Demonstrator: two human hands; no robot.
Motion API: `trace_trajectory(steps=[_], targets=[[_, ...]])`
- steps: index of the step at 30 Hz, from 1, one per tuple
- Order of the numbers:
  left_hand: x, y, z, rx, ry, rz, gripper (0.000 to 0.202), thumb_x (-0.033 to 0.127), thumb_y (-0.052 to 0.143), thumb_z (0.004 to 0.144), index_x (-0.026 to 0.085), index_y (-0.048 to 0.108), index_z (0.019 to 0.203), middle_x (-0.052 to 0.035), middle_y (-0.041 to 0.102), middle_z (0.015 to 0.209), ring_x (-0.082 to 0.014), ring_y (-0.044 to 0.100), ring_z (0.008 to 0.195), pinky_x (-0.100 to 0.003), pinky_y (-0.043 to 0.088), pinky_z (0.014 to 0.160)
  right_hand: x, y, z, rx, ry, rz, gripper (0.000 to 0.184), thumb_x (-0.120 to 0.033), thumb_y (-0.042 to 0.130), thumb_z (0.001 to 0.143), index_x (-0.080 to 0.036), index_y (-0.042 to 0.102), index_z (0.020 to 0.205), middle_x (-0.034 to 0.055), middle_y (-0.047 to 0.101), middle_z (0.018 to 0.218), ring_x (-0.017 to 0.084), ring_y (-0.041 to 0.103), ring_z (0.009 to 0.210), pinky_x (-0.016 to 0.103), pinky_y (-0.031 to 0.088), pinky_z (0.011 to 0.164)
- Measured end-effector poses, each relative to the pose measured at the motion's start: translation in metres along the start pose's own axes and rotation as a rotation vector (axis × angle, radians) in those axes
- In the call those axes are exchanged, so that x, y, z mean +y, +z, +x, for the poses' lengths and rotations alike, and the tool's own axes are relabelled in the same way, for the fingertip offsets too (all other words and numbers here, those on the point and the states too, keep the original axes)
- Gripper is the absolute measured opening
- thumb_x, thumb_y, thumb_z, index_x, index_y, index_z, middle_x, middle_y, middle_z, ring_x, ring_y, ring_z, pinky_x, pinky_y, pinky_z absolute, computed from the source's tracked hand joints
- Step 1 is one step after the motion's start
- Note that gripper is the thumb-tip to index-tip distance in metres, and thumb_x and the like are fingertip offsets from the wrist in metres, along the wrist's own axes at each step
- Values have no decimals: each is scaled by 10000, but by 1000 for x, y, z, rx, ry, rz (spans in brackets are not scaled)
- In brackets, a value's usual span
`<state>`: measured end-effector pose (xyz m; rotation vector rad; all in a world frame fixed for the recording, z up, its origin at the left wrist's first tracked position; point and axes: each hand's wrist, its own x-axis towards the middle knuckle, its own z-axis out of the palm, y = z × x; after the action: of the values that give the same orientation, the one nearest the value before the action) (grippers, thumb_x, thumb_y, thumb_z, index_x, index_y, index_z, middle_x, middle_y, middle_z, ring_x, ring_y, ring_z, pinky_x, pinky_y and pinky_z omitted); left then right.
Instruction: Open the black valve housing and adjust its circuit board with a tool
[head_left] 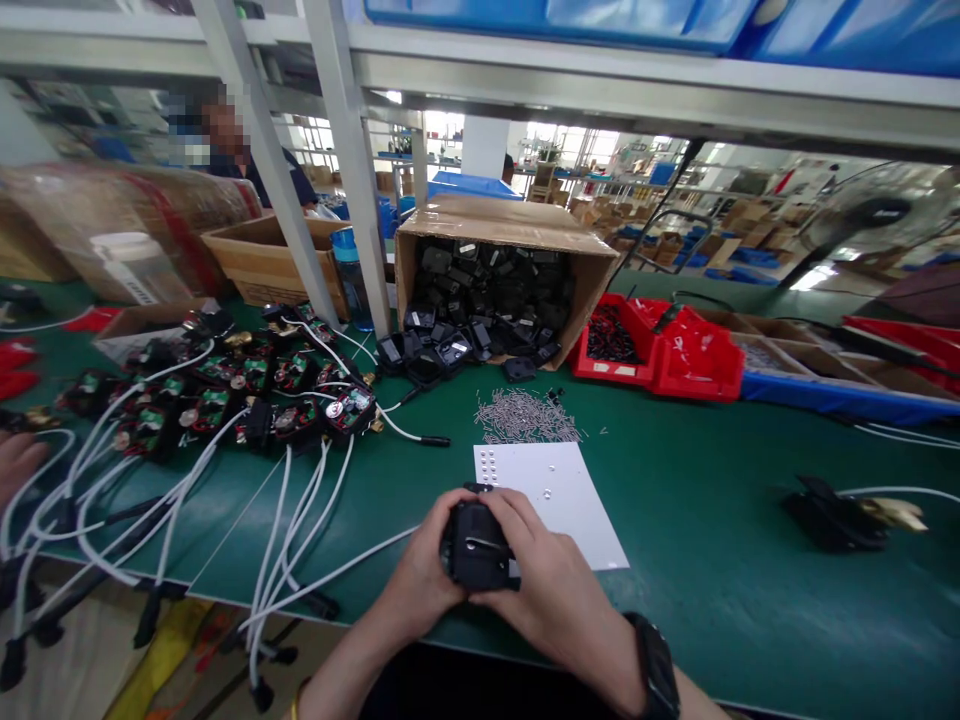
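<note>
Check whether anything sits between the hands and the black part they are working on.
Nothing visible does. The left hand and right hand already grip the black part directly, above the white sheet on the green bench.

L hand (421, 572) & R hand (546, 580) met at centre, fingers curled inward in a closed grip; both forearms angled in, R wrist wore a watch.

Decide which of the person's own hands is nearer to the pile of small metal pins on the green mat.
Right. The right hand grips the black housing below and slightly right of the pin pile. The left hand holds the housing's other side, farther left of the pile.
</note>
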<state>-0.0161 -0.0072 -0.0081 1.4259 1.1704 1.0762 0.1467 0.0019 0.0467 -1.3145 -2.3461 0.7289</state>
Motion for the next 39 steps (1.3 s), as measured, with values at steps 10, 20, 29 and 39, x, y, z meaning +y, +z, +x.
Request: trace_trajectory(steps=[10,20,29,39], targets=[[5,1,-1,-17,42,69,653,134,762,564,221,442,1126,-44,551,1133,-223,530,1045,-322,413,907,7,-32,-22,220,-122,-180,630,-317,682,690,-239,360,1226,111,566,1103,289,614,919,361,570,638],[7,-1,-3,36,-72,50,769,133,835,464,227,453,1125,-48,519,1182,-259,504,1101,-361,382,968,77,-19,-38,378,43,124,255,-369,415,895,-202,593,973,110,562,1118,287,517,1072,430,450,836],[4,-1,-3,-12,-75,50,782,232,856,472,229,432,1129,-53,530,1137,-262,539,1042,-386,407,948,11,-44,-46,102,145,862,541,-632,288,868,-246,662,806,24,599,608,157,536,529,278,430,500],[1,-2,-2,-37,11,51,778,327,856,483,237,438,1133,-32,545,1113,-235,548,1010,-342,416,919,3,-22,-8,229,59,553,39,-292,664,753,-256,672,741,-28,683,687,150,619,630,237,462,558]])
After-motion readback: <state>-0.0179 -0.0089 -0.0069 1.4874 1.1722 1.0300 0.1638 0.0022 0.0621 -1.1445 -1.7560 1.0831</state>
